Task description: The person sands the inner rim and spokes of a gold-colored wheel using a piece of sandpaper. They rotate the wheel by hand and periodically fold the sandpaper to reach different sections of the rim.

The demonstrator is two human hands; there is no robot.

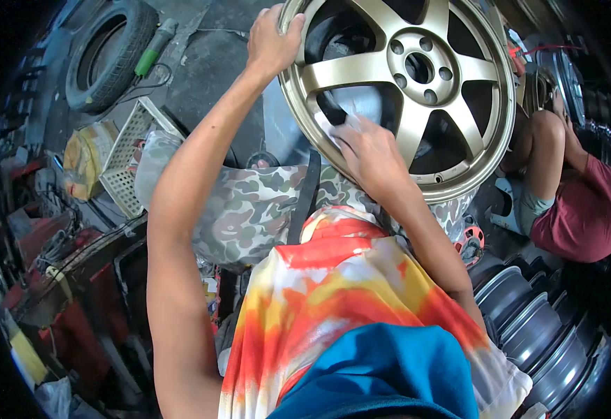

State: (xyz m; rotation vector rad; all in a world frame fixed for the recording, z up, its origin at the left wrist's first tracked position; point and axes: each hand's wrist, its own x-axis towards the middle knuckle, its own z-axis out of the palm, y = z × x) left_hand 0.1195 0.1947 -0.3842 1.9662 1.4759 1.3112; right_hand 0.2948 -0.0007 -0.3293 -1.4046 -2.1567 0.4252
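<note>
A gold-coloured alloy wheel rim (459,64) with several spokes and no tyre leans over my lap, its face turned up toward me. My left hand (275,43) grips the upper left of the outer lip, thumb on one side and fingers on the other. Against the lower left inner lip, between two spokes, my right hand (373,152) is closed and pressed down. A pale, thin piece (348,128) shows at its fingers; motion blur hides what kind it is.
Upper left lie a tyre (113,59) and a green power tool (153,50) with a cord. A white perforated basket (125,183) stands near yellow tape rolls (87,159). To the right, another person (577,202) crouches; stacked wheel rims (535,325) stand behind.
</note>
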